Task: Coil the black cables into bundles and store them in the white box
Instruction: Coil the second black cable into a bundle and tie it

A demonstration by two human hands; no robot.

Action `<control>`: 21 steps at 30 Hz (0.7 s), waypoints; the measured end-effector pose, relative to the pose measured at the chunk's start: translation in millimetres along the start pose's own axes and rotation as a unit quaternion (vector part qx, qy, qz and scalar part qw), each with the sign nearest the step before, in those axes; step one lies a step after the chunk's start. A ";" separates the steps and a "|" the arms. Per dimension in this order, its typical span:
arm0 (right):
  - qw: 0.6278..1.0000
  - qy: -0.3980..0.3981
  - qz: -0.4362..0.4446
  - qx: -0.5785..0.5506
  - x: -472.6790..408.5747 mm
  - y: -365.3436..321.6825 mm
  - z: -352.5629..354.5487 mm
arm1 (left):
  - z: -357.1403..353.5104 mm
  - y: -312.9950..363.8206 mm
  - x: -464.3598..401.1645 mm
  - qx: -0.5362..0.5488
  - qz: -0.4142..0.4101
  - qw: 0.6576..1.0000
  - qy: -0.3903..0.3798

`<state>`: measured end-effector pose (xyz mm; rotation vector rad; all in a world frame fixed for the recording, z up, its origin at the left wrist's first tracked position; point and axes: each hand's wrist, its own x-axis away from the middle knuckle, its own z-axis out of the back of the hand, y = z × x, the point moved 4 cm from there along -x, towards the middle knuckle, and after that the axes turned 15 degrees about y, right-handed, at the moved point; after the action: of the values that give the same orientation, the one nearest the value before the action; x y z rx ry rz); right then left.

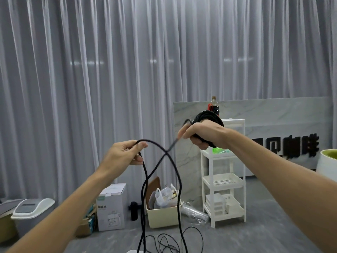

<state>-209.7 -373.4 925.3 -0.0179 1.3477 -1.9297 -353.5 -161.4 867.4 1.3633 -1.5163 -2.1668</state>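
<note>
My right hand [202,133] grips a coil of black cable [207,115], raised in front of me at right of centre. From the coil a strand runs down-left and crosses a loop. My left hand [125,152] pinches that loop of the black cable [144,179] between thumb and fingers, left of the coil and slightly lower. Two strands hang down from the loop to the grey floor, where more loose thin cable [173,241] lies in tangles. A white edge at the bottom centre [132,251] may be the white box; I cannot tell.
A white three-tier shelf rack [223,181] stands behind my right hand. A cream bin [164,216] with bags, a cardboard appliance box [111,207], a black bottle [134,210] and a grey-white lidded container [31,214] line the curtain wall. A white-green pot [328,161] sits at far right.
</note>
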 end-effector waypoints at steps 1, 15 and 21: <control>0.999 -0.015 -0.014 -0.028 0.3 0.3 -1.4 | -0.8 -1.3 0.7 0.010 0.007 1.000 -0.003; 0.877 -0.267 -0.050 -0.397 23.4 -18.3 -28.1 | -13.3 7.3 7.2 -0.087 -0.048 0.995 0.004; 0.845 -0.277 -0.023 -0.456 29.3 -33.4 -34.3 | -12.2 1.7 11.3 -0.040 0.027 0.997 -0.065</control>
<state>-263.8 -358.5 925.5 -0.9971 1.6946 -1.0032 -351.3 -176.9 861.4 1.1646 -1.4727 -2.2954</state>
